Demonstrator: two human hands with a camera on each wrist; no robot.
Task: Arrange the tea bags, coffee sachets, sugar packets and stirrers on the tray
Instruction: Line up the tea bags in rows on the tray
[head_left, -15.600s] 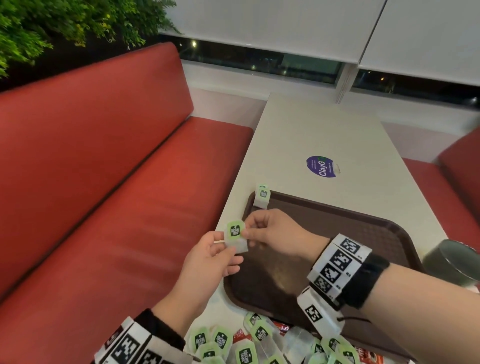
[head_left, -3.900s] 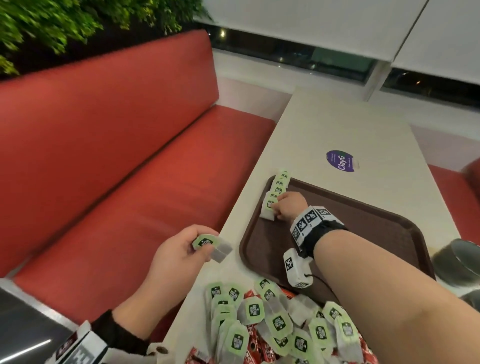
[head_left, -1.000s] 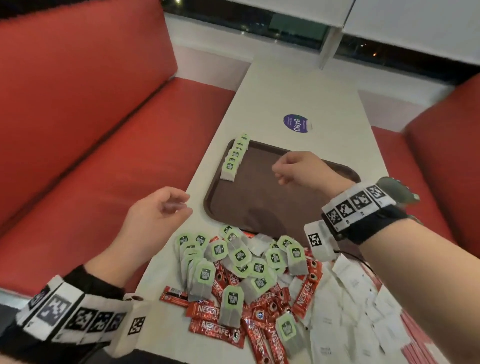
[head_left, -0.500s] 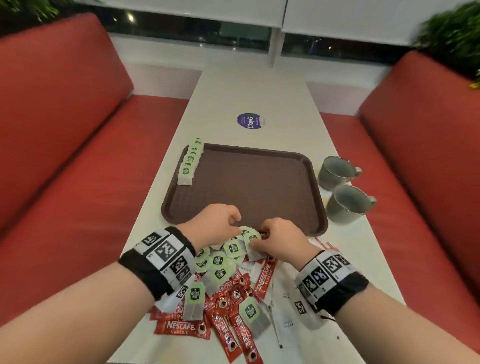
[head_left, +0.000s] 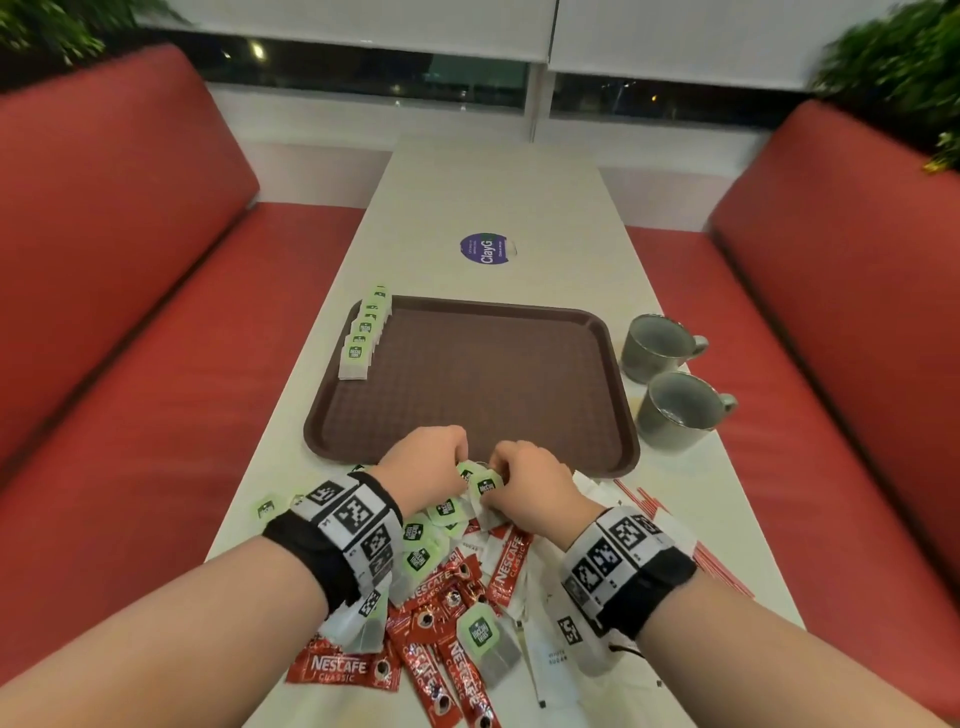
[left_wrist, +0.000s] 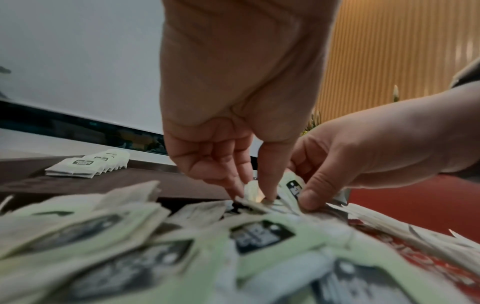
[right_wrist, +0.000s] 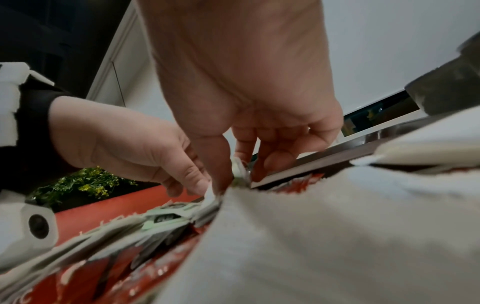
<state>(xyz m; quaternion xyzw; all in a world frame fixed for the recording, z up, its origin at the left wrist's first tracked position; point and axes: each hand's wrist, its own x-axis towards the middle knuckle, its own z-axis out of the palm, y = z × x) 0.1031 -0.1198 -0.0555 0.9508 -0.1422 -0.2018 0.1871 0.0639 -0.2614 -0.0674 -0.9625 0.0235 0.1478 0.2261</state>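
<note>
since half a second before, both hands had barely shifted, staying down in the loose pile at the near edge of the tray (head_left: 470, 387); the head view had dipped a little closer. compared with a second before, they had come off the tray area and down into the pile.

left hand (head_left: 427, 464) was curled, fingertips (left_wrist: 240, 190) pressed into the green tea bags (head_left: 447, 512) just short of the tray's near rim, pinching at one bag there. right hand (head_left: 531, 486) was curled too, thumb and fingers pinching a green-tagged tea bag (head_left: 488, 486) held tilted up between the two hands. hands were almost touching.

row of tea bags (head_left: 366, 332) lay overlapped along the tray's left rim, toward its far corner. rest of the tray floor showed bare brown.

red coffee sachets (head_left: 457, 649) lay mixed under the tea bags on the near side of the tray, white sugar packets (head_left: 550, 644) beside them to the right. one stray tea bag (head_left: 268, 508) sat left of the pile.

two grey mugs (head_left: 670, 379) stood just right of the tray. purple sticker (head_left: 485, 248) lay on the table (head_left: 493, 182) beyond the tray's far rim.
</note>
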